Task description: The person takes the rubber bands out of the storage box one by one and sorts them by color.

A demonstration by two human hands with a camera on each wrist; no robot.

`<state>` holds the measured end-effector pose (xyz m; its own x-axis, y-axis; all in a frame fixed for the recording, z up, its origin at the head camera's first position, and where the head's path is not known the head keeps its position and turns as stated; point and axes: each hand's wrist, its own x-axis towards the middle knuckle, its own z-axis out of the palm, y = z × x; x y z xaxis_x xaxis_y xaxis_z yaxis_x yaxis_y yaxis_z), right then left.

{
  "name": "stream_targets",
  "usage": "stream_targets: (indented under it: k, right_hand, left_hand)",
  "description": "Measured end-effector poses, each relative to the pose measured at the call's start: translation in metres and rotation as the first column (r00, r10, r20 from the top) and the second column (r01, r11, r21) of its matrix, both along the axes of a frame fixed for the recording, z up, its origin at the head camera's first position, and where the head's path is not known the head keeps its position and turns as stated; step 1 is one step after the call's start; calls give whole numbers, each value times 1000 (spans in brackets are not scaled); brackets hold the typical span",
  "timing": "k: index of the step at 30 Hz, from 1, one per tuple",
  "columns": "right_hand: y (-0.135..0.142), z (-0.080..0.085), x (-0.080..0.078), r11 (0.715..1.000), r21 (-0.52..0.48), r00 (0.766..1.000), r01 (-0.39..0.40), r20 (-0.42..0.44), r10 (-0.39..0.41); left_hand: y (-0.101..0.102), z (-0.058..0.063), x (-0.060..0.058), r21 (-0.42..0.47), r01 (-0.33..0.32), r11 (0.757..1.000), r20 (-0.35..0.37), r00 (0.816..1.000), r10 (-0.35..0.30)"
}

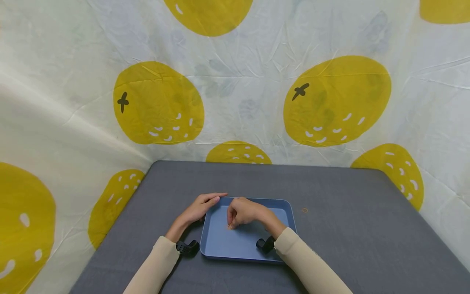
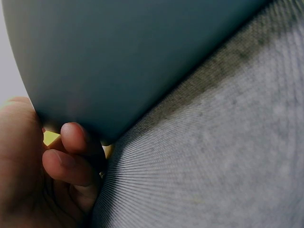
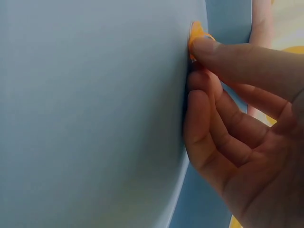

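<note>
Right wrist view: our right hand [image 3: 242,126] has a narrow, pinching grip on a small, rubbery-looking orange loop [image 3: 195,29] at the floor of a smooth blue rectangular tray [image 1: 220,245], likely for precision; our left hand [image 1: 198,207] holds its corner, probably steadying it on the grey cloth-covered bench [image 1: 338,245].

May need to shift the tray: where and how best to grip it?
Probably by the raised rim, midway along both short sides, coming in from left and right: the tray is wide, shallow and lies flat, so opposed grips should keep it level.
</note>
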<state>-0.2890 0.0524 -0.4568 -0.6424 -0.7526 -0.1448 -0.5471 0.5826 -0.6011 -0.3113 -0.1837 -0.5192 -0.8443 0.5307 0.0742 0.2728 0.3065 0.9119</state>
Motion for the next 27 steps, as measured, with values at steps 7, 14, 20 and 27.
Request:
stream_targets:
  k: [7,14,20,27]
  right_hand:
    - [1,0,1,1000,-10,1000,13,16,-13]
    - [3,2,0,996,-44,996,74,59,-71]
    - [8,3,-1,991,-94,989,95,122,-84]
    - [11,2,-2,990,-111,990,83,122,-70]
  left_hand:
    - [0,1,0,-14,-3,1000,-4,1000,2]
    - [0,0,1,-17,-6,1000,-1,1000,6]
    - [0,-1,1,-12,-2,1000,-2,1000,2]
    - [0,0,2,-13,-3,1000,12,1000,3]
